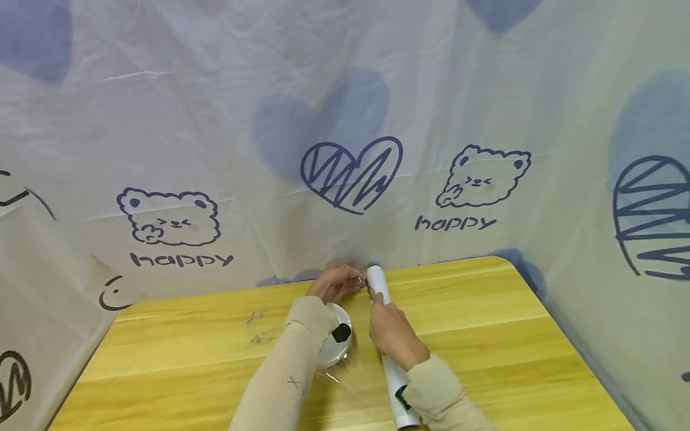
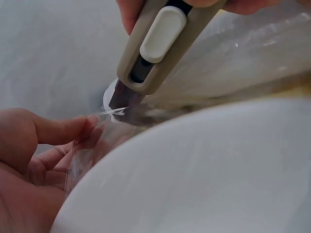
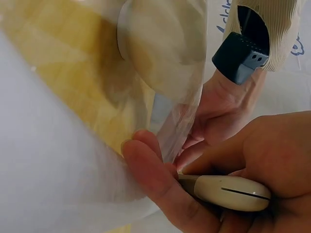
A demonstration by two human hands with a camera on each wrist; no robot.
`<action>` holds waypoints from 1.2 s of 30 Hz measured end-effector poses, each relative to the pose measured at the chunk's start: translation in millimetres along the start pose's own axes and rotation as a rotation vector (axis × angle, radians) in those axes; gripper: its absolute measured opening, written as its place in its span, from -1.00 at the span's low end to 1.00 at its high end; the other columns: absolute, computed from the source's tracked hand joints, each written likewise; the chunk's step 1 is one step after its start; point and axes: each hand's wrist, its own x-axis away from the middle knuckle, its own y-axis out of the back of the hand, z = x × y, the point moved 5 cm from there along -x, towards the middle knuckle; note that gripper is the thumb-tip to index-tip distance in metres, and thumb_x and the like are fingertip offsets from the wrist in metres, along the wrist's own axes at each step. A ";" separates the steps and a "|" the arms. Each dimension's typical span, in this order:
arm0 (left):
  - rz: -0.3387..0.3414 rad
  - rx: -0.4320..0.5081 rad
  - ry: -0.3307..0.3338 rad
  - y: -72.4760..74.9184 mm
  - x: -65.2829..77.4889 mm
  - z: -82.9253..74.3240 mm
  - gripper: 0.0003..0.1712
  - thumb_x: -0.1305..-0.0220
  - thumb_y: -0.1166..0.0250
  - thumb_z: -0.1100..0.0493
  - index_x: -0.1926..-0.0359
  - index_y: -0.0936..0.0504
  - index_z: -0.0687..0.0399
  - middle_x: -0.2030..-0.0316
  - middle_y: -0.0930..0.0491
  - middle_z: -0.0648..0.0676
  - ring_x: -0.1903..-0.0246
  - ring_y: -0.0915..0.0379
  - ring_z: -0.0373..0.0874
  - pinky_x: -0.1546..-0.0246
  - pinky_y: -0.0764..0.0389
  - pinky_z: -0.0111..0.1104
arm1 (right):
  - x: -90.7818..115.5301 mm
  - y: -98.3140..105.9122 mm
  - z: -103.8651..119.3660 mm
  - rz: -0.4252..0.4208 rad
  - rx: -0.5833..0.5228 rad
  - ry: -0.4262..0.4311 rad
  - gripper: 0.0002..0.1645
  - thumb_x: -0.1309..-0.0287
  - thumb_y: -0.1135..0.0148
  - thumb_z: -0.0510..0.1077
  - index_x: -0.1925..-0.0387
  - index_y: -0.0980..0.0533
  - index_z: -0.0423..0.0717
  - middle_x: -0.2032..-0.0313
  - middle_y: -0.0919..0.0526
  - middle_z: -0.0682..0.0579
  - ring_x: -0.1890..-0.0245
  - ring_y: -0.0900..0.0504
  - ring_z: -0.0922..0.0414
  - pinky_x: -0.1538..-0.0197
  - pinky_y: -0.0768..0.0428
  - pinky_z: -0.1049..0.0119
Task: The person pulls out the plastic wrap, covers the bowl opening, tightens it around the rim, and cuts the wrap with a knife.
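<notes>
My left hand pinches the edge of a clear plastic film between thumb and fingers, near the back of the table. A beige utility knife with a white slider is gripped in my right hand. Its dark blade meets the film's edge just beside the left fingertips. Below the right hand lies a white roll, lengthwise on the table, with the film running from its side. A white round bowl stands under the left forearm, partly hidden by it, and the film spreads across it in the right wrist view.
Everything rests on a yellow wood-grain table. A pale cloth printed with hearts and bears hangs behind it and along the sides. A small black device is worn on the left wrist.
</notes>
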 end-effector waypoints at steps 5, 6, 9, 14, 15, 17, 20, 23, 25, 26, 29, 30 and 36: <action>-0.012 0.030 0.021 0.6 0.2 0.2 -0.73 -0.26 -0.08 0.45 0.07 -0.53 0.57 0.19 -0.64 0.33 0.39 -0.64 -0.06 0.01 -0.57 -0.18 | 5.7 0.8 1.5 -0.001 0.004 0.009 -0.56 -0.14 -0.02 -0.37 -0.07 -0.26 -0.46 0.41 -0.53 -0.39 0.61 -0.51 -0.06 0.65 -0.48 0.23; -0.015 0.033 0.026 0.9 0.2 0.3 -0.73 -0.26 -0.08 0.45 0.06 -0.54 0.57 0.18 -0.64 0.33 0.38 -0.64 -0.06 0.00 -0.56 -0.18 | 6.7 0.9 1.9 -0.004 0.006 0.013 -0.56 -0.14 -0.01 -0.37 -0.06 -0.26 -0.46 0.41 -0.53 -0.38 0.61 -0.51 -0.07 0.65 -0.48 0.22; -0.023 0.036 0.036 1.6 0.2 0.5 -0.72 -0.25 -0.09 0.46 0.06 -0.55 0.55 0.16 -0.64 0.32 0.32 -0.65 -0.03 -0.03 -0.53 -0.18 | 9.3 1.4 3.4 -0.018 0.023 0.033 -0.55 -0.15 -0.02 -0.35 -0.07 -0.26 -0.48 0.41 -0.54 -0.39 0.58 -0.53 -0.10 0.63 -0.51 0.18; -0.039 0.035 0.043 3.2 0.4 1.7 -0.75 -0.22 -0.13 0.47 0.10 -0.58 0.54 0.20 -0.64 0.33 0.34 -0.66 0.00 0.11 -0.62 -0.21 | 14.7 1.9 6.0 -0.027 0.036 0.043 -0.62 -0.22 -0.01 -0.30 -0.01 -0.30 -0.49 0.41 -0.55 -0.40 0.54 -0.57 -0.14 0.59 -0.54 0.13; -0.042 0.034 0.042 3.4 0.2 2.0 -0.76 -0.21 -0.14 0.47 0.12 -0.58 0.54 0.21 -0.65 0.33 0.36 -0.66 -0.01 0.15 -0.63 -0.23 | 16.2 2.6 7.0 -0.030 0.036 0.049 -0.63 -0.24 0.00 -0.29 0.00 -0.31 -0.50 0.42 -0.55 -0.39 0.55 -0.56 -0.14 0.60 -0.53 0.13; -0.048 0.032 0.032 3.6 -0.4 2.4 -0.77 -0.20 -0.14 0.48 0.14 -0.58 0.54 0.23 -0.65 0.34 0.42 -0.66 -0.03 0.23 -0.66 -0.26 | 18.9 3.7 8.8 -0.040 0.040 0.061 -0.65 -0.24 0.00 -0.28 0.03 -0.32 -0.50 0.44 -0.54 -0.38 0.56 -0.56 -0.15 0.61 -0.53 0.12; -0.042 0.023 0.020 2.5 -0.9 2.4 -0.78 -0.20 -0.14 0.47 0.15 -0.59 0.54 0.23 -0.65 0.35 0.47 -0.65 -0.06 0.27 -0.67 -0.28 | 23.1 5.4 10.8 -0.053 0.052 0.079 -0.60 -0.23 0.00 -0.29 0.00 -0.31 -0.56 0.45 -0.54 -0.39 0.57 -0.56 -0.17 0.60 -0.54 0.09; -0.029 0.017 0.016 1.4 -1.0 2.2 -0.78 -0.23 -0.13 0.45 0.14 -0.58 0.53 0.22 -0.64 0.35 0.47 -0.64 -0.07 0.25 -0.67 -0.27 | 26.6 6.1 11.5 -0.065 0.072 0.090 -0.59 -0.15 -0.02 -0.34 0.01 -0.31 -0.58 0.47 -0.53 -0.39 0.57 -0.56 -0.19 0.59 -0.55 0.06; -0.022 0.012 0.021 1.0 -1.2 2.2 -0.78 -0.26 -0.13 0.43 0.13 -0.59 0.52 0.21 -0.64 0.35 0.46 -0.65 -0.07 0.23 -0.66 -0.28 | 29.1 6.3 11.6 -0.073 0.086 0.099 -0.59 -0.13 -0.03 -0.35 0.03 -0.32 -0.58 0.49 -0.53 -0.38 0.58 -0.56 -0.19 0.60 -0.54 0.06; -0.015 0.013 0.021 0.8 -1.4 2.1 -0.78 -0.27 -0.12 0.42 0.12 -0.58 0.52 0.20 -0.64 0.35 0.44 -0.65 -0.06 0.22 -0.66 -0.28 | 30.1 6.4 11.8 -0.076 0.090 0.104 -0.61 -0.11 -0.03 -0.35 0.05 -0.32 -0.57 0.50 -0.53 -0.37 0.60 -0.55 -0.18 0.61 -0.54 0.07; -0.005 0.018 0.025 0.5 -2.3 3.1 -0.75 -0.30 -0.10 0.41 0.09 -0.57 0.53 0.16 -0.62 0.36 0.32 -0.66 -0.01 0.16 -0.64 -0.25 | 35.0 6.3 11.8 -0.074 0.092 0.112 -0.62 -0.13 -0.03 -0.34 0.06 -0.33 -0.57 0.52 -0.52 -0.37 0.62 -0.55 -0.17 0.64 -0.53 0.10; -0.003 0.022 0.022 0.4 -2.9 3.4 -0.75 -0.30 -0.10 0.41 0.07 -0.56 0.54 0.15 -0.62 0.36 0.28 -0.66 0.02 0.14 -0.63 -0.24 | 36.8 6.4 11.9 -0.075 0.094 0.117 -0.63 -0.12 -0.04 -0.35 0.07 -0.33 -0.56 0.53 -0.52 -0.37 0.62 -0.55 -0.17 0.65 -0.52 0.09; 0.011 0.030 0.003 -1.0 -4.6 4.6 -0.73 -0.32 -0.08 0.43 0.05 -0.53 0.57 0.12 -0.60 0.37 0.07 -0.56 0.14 0.02 -0.56 -0.16 | 49.1 6.6 11.6 -0.067 0.098 0.127 -0.66 -0.03 -0.09 -0.36 0.14 -0.34 -0.52 0.57 -0.50 -0.31 0.65 -0.54 -0.13 0.68 -0.50 0.12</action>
